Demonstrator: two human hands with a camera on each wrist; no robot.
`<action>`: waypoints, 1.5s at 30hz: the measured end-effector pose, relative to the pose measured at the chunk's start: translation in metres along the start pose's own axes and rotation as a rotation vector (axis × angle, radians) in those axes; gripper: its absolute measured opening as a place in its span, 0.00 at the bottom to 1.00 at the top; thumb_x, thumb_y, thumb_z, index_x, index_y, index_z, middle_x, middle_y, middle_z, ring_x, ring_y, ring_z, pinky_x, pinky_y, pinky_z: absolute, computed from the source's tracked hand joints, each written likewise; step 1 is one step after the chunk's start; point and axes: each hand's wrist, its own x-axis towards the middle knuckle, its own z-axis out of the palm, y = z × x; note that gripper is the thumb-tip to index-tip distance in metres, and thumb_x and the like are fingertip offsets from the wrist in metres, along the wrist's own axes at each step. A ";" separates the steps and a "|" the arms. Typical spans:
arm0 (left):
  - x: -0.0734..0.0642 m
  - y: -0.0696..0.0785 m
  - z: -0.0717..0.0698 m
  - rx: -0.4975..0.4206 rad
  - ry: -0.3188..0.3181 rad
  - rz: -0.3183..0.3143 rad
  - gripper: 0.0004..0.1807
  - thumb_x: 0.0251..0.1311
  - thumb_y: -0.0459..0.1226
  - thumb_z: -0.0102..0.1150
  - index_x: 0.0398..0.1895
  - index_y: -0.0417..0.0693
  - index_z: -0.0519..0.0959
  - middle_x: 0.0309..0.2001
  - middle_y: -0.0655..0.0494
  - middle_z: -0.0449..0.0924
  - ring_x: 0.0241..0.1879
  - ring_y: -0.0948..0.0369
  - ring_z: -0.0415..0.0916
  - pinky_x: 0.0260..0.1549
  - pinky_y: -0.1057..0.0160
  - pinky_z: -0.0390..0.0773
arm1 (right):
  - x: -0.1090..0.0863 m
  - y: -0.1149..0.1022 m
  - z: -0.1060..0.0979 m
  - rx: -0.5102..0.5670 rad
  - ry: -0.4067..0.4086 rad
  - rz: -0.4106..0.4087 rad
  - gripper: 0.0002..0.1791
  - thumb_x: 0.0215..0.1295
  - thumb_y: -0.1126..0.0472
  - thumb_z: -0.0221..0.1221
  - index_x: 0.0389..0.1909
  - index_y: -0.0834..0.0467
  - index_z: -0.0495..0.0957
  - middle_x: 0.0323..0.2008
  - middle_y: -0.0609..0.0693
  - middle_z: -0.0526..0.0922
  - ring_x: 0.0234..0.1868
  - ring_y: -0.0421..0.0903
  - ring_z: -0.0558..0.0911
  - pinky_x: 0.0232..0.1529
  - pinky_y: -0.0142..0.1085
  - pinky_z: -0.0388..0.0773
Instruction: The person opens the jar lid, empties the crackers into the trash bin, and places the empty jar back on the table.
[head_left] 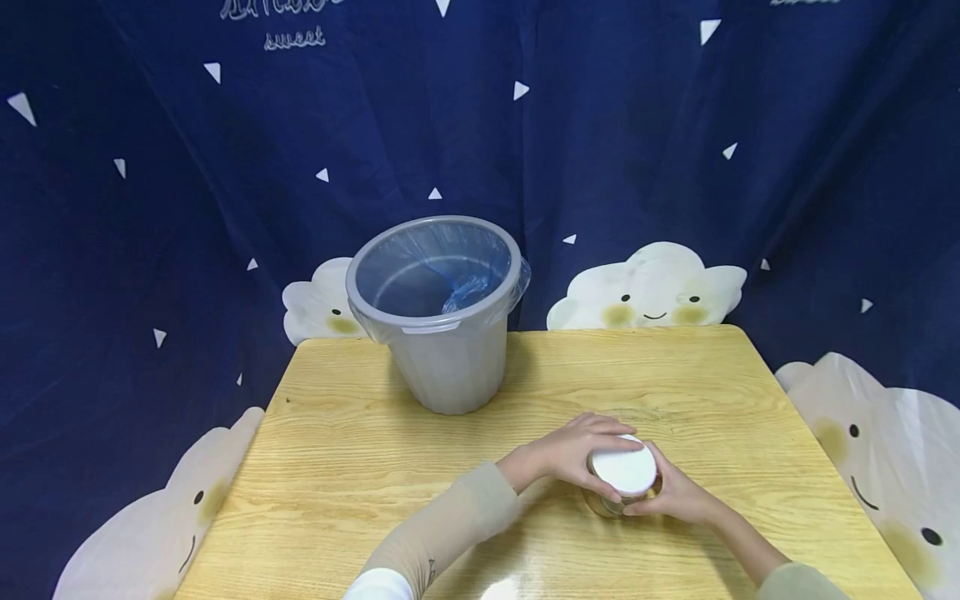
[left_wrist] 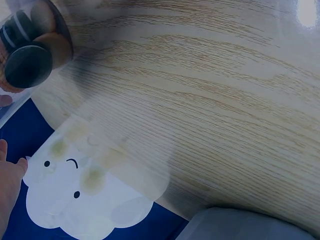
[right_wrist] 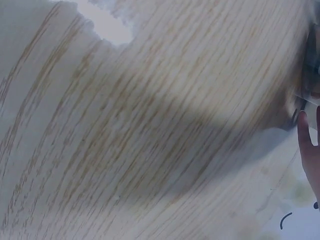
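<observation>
A clear jar with a round white lid stands on the table at the front right. My left hand grips it from the left, fingers across the lid and thumb at its near edge. From the right, my right hand holds the jar's side, fingers and thumb curved round it. Through the jar's clear wall the left wrist view shows tan and dark round pieces, whose kind I cannot tell. Only a sliver of the jar shows in the right wrist view, beside the fingers.
A grey bin lined with a clear bluish plastic bag stands at the back left of the wooden table. Behind the table hangs a dark blue curtain printed with white triangles and smiling clouds.
</observation>
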 end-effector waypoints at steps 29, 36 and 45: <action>-0.001 0.005 0.010 -0.013 0.106 -0.095 0.42 0.36 0.61 0.68 0.60 0.63 0.70 0.62 0.64 0.66 0.64 0.71 0.54 0.66 0.56 0.43 | 0.000 -0.002 0.001 0.020 0.012 0.001 0.49 0.43 0.63 0.70 0.63 0.55 0.50 0.56 0.61 0.62 0.51 0.37 0.69 0.49 0.30 0.70; -0.002 0.010 0.014 -0.020 0.160 -0.146 0.42 0.34 0.61 0.69 0.59 0.64 0.71 0.61 0.63 0.67 0.60 0.70 0.59 0.65 0.63 0.47 | 0.000 0.000 0.001 0.020 0.008 -0.017 0.47 0.44 0.64 0.70 0.63 0.55 0.51 0.55 0.60 0.62 0.50 0.38 0.70 0.47 0.31 0.72; -0.002 0.012 0.022 -0.036 0.210 -0.205 0.42 0.33 0.62 0.69 0.59 0.65 0.71 0.60 0.65 0.66 0.58 0.70 0.59 0.63 0.63 0.52 | 0.002 0.002 0.001 0.050 0.005 -0.069 0.47 0.44 0.66 0.69 0.62 0.57 0.52 0.56 0.60 0.61 0.51 0.38 0.70 0.49 0.30 0.71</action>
